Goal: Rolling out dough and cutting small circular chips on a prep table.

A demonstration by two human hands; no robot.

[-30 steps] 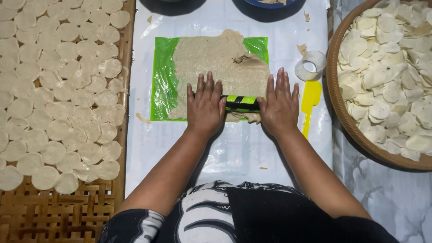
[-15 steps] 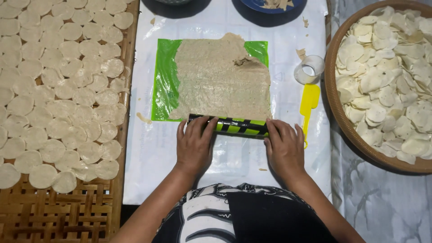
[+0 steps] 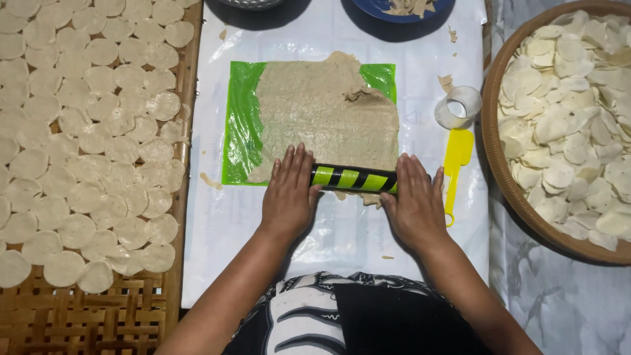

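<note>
Light falls from above and slightly ahead, bright on the white plastic sheet (image 3: 342, 230), which throws soft glare and wrinkled highlights near its front edge. The green film (image 3: 243, 131) shines with streaky reflections. Dark round shadows pool under the two bowls at the sheet's far edge. The left hand (image 3: 289, 194) and right hand (image 3: 414, 204) cast short shadows toward the viewer. Focus is crisp across the middle; the lower corners dim, and the woven tray (image 3: 98, 315) goes murky. No motion blur shows, and only mild bending at the outer edges.
</note>
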